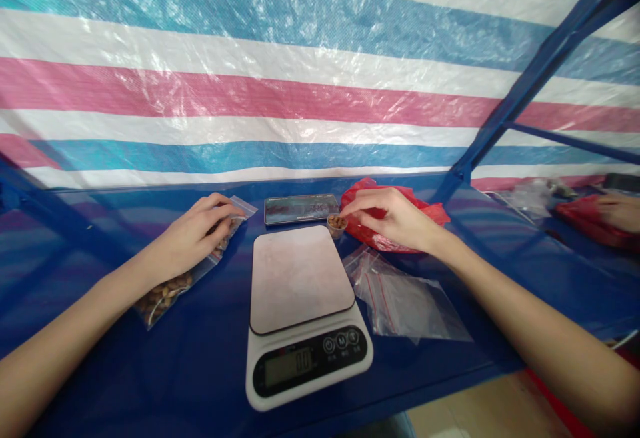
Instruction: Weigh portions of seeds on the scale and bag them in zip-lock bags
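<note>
My left hand [207, 228] has its fingers curled over the upper part of a clear zip bag [171, 286] of brown nuts or pellets, lying on the blue table. At the back, my right hand [387, 215] reaches in from the right. Its index fingertip is at the rim of a small clear cup [337, 226] of similar brown pieces, and the thumb is apart from that finger. Behind and under this hand lies a crumpled red plastic bag [425, 210]. A white kitchen scale [303, 278] stands between my hands with a bare platform; its display reads 0.0.
A phone [300, 209] lies flat behind the scale. Several flat, clear zip bags [415, 305] lie right of it. Blue metal frame bars [530, 71] and a striped plastic sheet [250, 98] enclose the table. At far right, another person's hand [623, 211] is by a red bag.
</note>
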Tool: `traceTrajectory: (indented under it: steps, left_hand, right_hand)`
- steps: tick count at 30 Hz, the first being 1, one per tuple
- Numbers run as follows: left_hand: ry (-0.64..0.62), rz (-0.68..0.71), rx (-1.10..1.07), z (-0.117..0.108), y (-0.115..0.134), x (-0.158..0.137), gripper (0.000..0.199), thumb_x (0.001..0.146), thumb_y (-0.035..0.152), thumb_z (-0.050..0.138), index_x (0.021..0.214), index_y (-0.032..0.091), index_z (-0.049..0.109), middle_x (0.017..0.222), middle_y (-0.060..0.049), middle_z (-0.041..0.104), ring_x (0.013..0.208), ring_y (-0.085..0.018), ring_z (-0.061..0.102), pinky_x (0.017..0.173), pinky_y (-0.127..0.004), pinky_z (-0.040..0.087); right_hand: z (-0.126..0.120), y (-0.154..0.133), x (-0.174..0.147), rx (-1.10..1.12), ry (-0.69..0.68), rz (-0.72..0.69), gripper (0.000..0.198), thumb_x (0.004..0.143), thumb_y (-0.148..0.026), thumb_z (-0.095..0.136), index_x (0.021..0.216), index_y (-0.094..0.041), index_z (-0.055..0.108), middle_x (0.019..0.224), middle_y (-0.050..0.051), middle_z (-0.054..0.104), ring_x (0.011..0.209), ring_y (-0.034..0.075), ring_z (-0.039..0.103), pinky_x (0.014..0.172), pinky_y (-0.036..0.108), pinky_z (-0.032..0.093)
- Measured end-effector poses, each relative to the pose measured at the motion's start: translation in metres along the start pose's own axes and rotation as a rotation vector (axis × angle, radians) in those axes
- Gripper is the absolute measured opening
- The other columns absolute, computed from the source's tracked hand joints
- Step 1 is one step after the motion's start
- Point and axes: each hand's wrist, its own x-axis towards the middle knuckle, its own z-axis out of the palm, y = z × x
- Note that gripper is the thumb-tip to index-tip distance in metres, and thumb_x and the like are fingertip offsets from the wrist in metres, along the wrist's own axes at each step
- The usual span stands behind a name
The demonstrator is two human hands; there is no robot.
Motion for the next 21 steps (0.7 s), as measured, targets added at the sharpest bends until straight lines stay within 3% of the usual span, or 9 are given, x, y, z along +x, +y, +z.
traceTrajectory:
  steps: [3,10,16,18,21]
  left_hand:
    - [0.003,0.005,0.003,0.0,0.0,0.0,0.041,0.11,0.04,0.038,0.129,0.022,0.07,0.131,-0.009,0.061,0.126,-0.028,0.059,0.115,-0.047,0.046]
    - [0.009,0.002,0.003,0.0,0.0,0.001,0.041,0.11,0.039,0.038,0.129,0.022,0.07,0.13,-0.008,0.061,0.123,-0.027,0.061,0.114,-0.045,0.047]
    - [-0.001,0.001,0.004,0.0,-0.001,0.0,0.04,0.11,0.038,0.038,0.13,0.024,0.07,0.132,-0.008,0.061,0.126,-0.027,0.059,0.116,-0.046,0.046]
    - [0.0,0.005,0.002,0.0,-0.001,0.0,0.04,0.11,0.039,0.039,0.13,0.024,0.07,0.131,-0.008,0.061,0.126,-0.028,0.059,0.116,-0.046,0.046]
    - [0.0,0.001,-0.002,0.0,0.0,0.0,0.04,0.11,0.038,0.039,0.13,0.024,0.07,0.132,-0.008,0.061,0.125,-0.028,0.059,0.116,-0.046,0.046]
  right_hand:
    - [0.0,-0.001,0.001,0.02,-0.072,-0.078,0.036,0.097,-0.005,0.053,0.107,-0.021,0.083,0.1,0.005,0.079,0.09,0.017,0.072,0.083,0.031,0.054]
    - [0.001,-0.003,0.0,-0.018,-0.048,-0.095,0.027,0.097,-0.008,0.057,0.101,-0.019,0.082,0.095,0.005,0.075,0.084,0.016,0.068,0.078,0.029,0.051]
    - [0.004,-0.003,0.0,-0.127,-0.011,-0.065,0.032,0.098,-0.01,0.053,0.113,-0.018,0.08,0.094,0.005,0.073,0.081,0.017,0.066,0.076,0.03,0.05]
    - [0.001,-0.005,0.0,-0.174,0.031,-0.023,0.033,0.095,-0.009,0.052,0.115,-0.018,0.078,0.091,0.004,0.074,0.077,0.017,0.065,0.076,0.03,0.049]
    - [-0.013,-0.004,-0.001,-0.256,0.199,0.103,0.03,0.09,-0.01,0.055,0.11,-0.017,0.075,0.08,0.001,0.072,0.066,0.016,0.06,0.069,0.029,0.046]
